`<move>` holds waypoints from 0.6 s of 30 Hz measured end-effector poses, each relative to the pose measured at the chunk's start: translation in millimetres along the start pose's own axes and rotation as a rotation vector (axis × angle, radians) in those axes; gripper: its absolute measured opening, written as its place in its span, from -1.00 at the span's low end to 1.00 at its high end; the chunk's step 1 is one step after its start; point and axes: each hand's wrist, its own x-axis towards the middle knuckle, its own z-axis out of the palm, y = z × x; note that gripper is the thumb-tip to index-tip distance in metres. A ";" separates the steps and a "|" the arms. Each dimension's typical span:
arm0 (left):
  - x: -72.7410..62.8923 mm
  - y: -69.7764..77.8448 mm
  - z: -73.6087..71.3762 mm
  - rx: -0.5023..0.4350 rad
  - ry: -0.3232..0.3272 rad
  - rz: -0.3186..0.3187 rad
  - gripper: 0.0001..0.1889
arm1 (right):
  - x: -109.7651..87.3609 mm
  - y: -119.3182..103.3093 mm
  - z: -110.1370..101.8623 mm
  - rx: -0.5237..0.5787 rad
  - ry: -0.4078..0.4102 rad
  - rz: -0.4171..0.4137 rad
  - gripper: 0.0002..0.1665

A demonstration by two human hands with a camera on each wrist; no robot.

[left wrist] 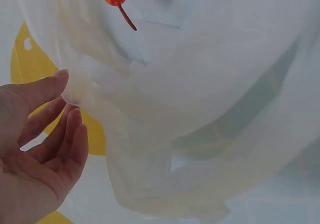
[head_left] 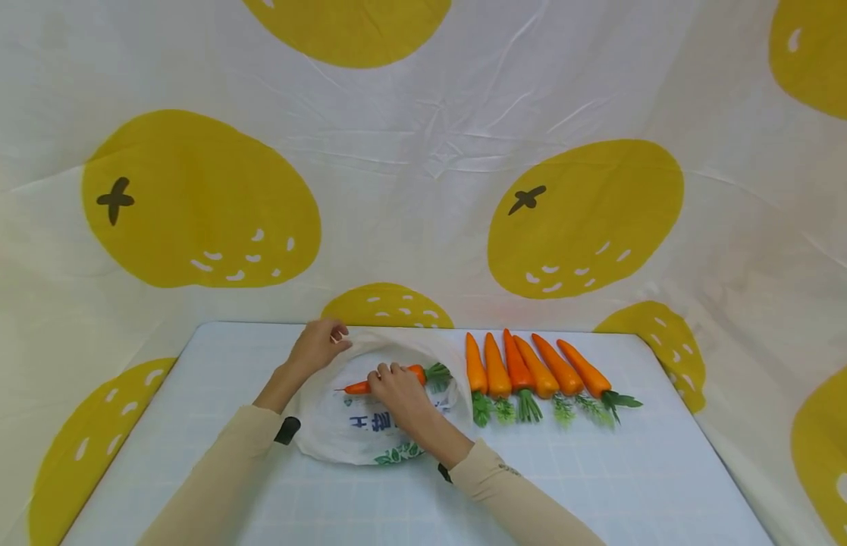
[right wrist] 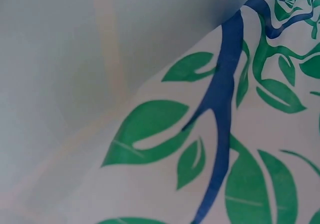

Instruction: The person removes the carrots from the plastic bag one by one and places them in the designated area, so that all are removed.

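Observation:
A thin white plastic bag point(head_left: 327, 444) with blue characters and green leaf print lies spread on the table. At its far left rim is my left hand point(head_left: 318, 347); in the left wrist view its thumb and fingertips point(left wrist: 62, 76) pinch the bag's edge. My right hand point(head_left: 401, 394) grips an orange carrot point(head_left: 358, 387) from above, over the middle of the bag. The carrot lies sideways, thin tip to the left, green top point(head_left: 437, 375) to the right. The right wrist view is filled by the bag's leaf print point(right wrist: 220, 109), hiding the hand.
To the right of the bag several carrots point(head_left: 500, 368) lie in a row on the pale table point(head_left: 600, 485), green tops towards the near side. Behind the table hangs a white cloth point(head_left: 409, 212) printed with large yellow fruit.

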 end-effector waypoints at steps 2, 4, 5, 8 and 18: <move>-6.5 -1.6 -1.5 0.000 0.011 0.007 -0.81 | -0.7 0.0 1.2 0.006 0.002 0.003 -0.62; -13.0 -2.2 -2.9 0.000 0.015 0.010 -0.81 | -1.1 0.1 2.3 0.011 0.004 0.008 -0.64; -16.2 -2.1 -3.4 0.001 0.015 0.004 -0.81 | -1.4 0.2 2.6 0.016 0.005 0.009 -0.65; -25.6 0.2 -4.3 0.010 0.017 -0.016 -0.78 | -2.3 0.8 3.5 0.032 0.011 0.014 -0.66; -52.9 7.9 1.0 0.069 0.023 -0.072 -0.68 | -7.5 4.3 6.1 0.047 0.093 0.021 -0.69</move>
